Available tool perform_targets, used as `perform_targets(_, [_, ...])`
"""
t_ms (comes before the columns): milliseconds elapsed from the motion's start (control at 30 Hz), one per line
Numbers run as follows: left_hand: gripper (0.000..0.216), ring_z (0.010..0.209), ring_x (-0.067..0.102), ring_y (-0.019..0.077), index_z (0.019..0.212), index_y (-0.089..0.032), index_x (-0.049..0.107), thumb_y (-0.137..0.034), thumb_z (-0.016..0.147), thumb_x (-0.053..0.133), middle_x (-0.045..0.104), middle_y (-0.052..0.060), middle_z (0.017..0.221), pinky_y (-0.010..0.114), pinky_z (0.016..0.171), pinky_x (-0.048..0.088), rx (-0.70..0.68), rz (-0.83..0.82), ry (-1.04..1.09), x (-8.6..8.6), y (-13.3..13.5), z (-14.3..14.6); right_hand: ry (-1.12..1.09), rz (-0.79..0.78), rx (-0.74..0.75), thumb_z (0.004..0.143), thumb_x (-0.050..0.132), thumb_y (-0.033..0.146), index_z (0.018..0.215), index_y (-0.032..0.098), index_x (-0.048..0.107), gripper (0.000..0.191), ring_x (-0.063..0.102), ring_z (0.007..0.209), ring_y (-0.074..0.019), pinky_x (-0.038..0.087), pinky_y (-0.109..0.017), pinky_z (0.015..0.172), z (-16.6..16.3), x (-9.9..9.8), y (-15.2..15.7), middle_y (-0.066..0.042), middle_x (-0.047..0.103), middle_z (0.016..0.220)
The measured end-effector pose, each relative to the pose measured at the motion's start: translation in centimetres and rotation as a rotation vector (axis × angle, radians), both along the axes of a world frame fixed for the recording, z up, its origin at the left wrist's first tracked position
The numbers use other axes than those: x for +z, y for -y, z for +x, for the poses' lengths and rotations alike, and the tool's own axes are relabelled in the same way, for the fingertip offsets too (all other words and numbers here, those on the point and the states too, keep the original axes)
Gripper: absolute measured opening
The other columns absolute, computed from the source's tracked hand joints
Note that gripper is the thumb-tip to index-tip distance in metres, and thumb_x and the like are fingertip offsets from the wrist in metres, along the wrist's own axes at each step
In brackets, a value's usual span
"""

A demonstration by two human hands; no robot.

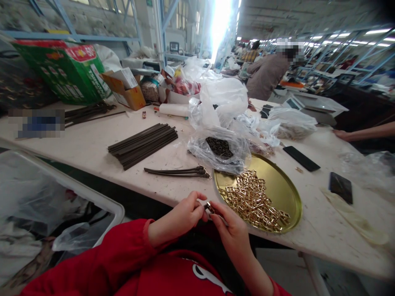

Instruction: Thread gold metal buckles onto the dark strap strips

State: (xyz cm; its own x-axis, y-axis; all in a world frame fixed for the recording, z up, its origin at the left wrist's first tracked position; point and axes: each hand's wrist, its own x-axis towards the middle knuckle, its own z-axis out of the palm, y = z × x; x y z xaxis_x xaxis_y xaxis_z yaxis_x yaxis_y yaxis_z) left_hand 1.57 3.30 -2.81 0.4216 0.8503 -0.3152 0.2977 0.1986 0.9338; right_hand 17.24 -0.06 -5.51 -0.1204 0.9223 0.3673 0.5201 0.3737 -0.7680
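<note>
The left hand [189, 211] and the right hand [232, 228] are meeting just in front of the table edge, with fingertips close together. Both hands are pinching a small dark piece with a shiny part [209, 206] between thumb and fingers; the fingers are partly hiding it, so its exact form cannot be told. This piece is sitting between the two hands, near the left rim of a round gold tray [279, 176]. Inside the tray, a heap of gold-coloured metal buckles [251, 201] is lying mostly towards the left and front. A clear plastic bag [237, 158] is overlapping the tray's far left rim and is holding small dark pieces [219, 147]. Beyond the left hand, several thin dark straps [173, 172] are lying side by side, their thicker ends pointing right. A larger stack of dark flat strips [143, 144] is resting farther back on the table [163, 191]. To the tray's right, a black flat object [301, 158] and a dark phone-like device [340, 188] are lying apart. At far right, a co-worker's hand [342, 135] is resting near the table.
</note>
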Motion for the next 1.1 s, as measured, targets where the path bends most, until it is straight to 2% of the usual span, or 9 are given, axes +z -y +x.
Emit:
perform_targets(200, [0.028, 0.048, 0.044, 0.0086, 0.109, -0.016, 0.039, -0.019, 0.081, 0.036, 0.057, -0.004, 0.064, 0.019, 0.046, 0.034, 0.041, 0.035, 0.028, -1.1, 0.0, 0.0, -0.026, -0.009, -0.013, 0.086, 0.045, 0.019, 0.109, 0.02, 0.06, 0.028, 0.063, 0.093, -0.0181, 0.05, -0.03, 0.08, -0.2, -0.6, 0.2, -0.008, 0.067, 0.103])
perform_targets(333, [0.036, 0.055, 0.048, 0.0095, 0.119, -0.016, 0.038, -0.019, 0.083, 0.035, 0.057, -0.003, 0.065, 0.019, 0.052, 0.036, -0.028, 0.072, 0.023, -0.8, 0.4, 0.1, -0.128, -0.141, -0.082, 0.084, 0.047, 0.024, 0.106, 0.021, 0.061, 0.026, 0.063, 0.084, -0.0183, 0.049, -0.032, 0.076, -0.1, -0.5, 0.0, -0.007, 0.067, 0.095])
perform_targets(467, [0.047, 0.061, 0.048, 0.0097, 0.131, -0.02, 0.034, -0.019, 0.084, 0.037, 0.055, -0.003, 0.066, 0.021, 0.06, 0.037, -0.154, 0.099, 0.016, -0.2, 0.4, 0.2, -0.471, -0.412, -0.087, 0.079, 0.056, 0.03, 0.102, 0.022, 0.057, 0.025, 0.056, 0.063, -0.0128, 0.047, -0.025, 0.06, -0.1, -0.2, -1.0, 0.001, 0.06, 0.072])
perform_targets(567, [0.051, 0.062, 0.048, 0.0103, 0.135, -0.023, 0.03, -0.019, 0.085, 0.037, 0.052, -0.003, 0.066, 0.022, 0.063, 0.038, -0.214, 0.126, 0.018, -0.1, -0.2, 0.2, -0.791, -0.612, -0.065, 0.072, 0.065, 0.034, 0.099, 0.022, 0.054, 0.031, 0.052, 0.061, -0.0108, 0.045, -0.022, 0.057, -0.3, -0.3, -2.0, 0.004, 0.054, 0.068])
perform_targets(667, [0.041, 0.061, 0.046, 0.0106, 0.127, -0.024, 0.044, -0.022, 0.086, 0.036, 0.049, -0.003, 0.065, 0.022, 0.062, 0.037, -0.26, 0.159, 0.029, -0.2, -1.2, 0.1, -0.992, -0.778, -0.058, 0.065, 0.071, 0.038, 0.099, 0.02, 0.054, 0.042, 0.053, 0.062, -0.011, 0.046, -0.024, 0.058, -0.6, -0.5, -2.8, 0.003, 0.054, 0.07])
perform_targets(767, [0.028, 0.061, 0.045, 0.0104, 0.103, -0.019, 0.06, -0.025, 0.085, 0.039, 0.049, -0.003, 0.064, 0.021, 0.061, 0.035, -0.273, 0.094, 0.078, -0.5, -2.2, 0.1, -1.053, -0.876, -0.049, 0.062, 0.074, 0.033, 0.098, 0.019, 0.054, 0.044, 0.052, 0.059, -0.0097, 0.045, -0.024, 0.058, -0.9, -0.7, -3.4, 0.004, 0.052, 0.067])
perform_targets(900, [0.019, 0.051, 0.038, 0.0082, 0.082, -0.015, 0.055, -0.031, 0.08, 0.044, 0.046, -0.005, 0.056, 0.02, 0.051, 0.03, -0.174, -0.118, 0.174, -1.0, -3.8, 0.2, -0.824, -0.85, 0.064, 0.07, 0.065, 0.038, 0.098, 0.019, 0.054, 0.035, 0.052, 0.056, -0.011, 0.044, -0.026, 0.057, 0.0, -0.8, -5.6, 0.004, 0.051, 0.063])
perform_targets(1000, [0.019, 0.046, 0.032, 0.0073, 0.078, -0.016, 0.05, -0.035, 0.078, 0.047, 0.043, -0.007, 0.05, 0.02, 0.047, 0.025, -0.084, -0.195, 0.211, -1.6, -5.4, 0.2, -0.33, -0.57, 0.029, 0.077, 0.054, 0.038, 0.094, 0.018, 0.057, 0.027, 0.055, 0.066, -0.0154, 0.044, -0.029, 0.063, 2.0, -0.1, -10.2, -0.001, 0.058, 0.071])
perform_targets(1100, [0.021, 0.044, 0.03, 0.0069, 0.079, -0.016, 0.049, -0.037, 0.077, 0.047, 0.043, -0.008, 0.048, 0.02, 0.045, 0.022, -0.034, -0.202, 0.216, -2.2, -6.9, 0.2, 0.11, -0.233, -0.173, 0.083, 0.043, 0.032, 0.093, 0.017, 0.058, 0.023, 0.057, 0.079, -0.0186, 0.044, -0.031, 0.071, 3.8, 0.3, -17.2, -0.006, 0.062, 0.084])
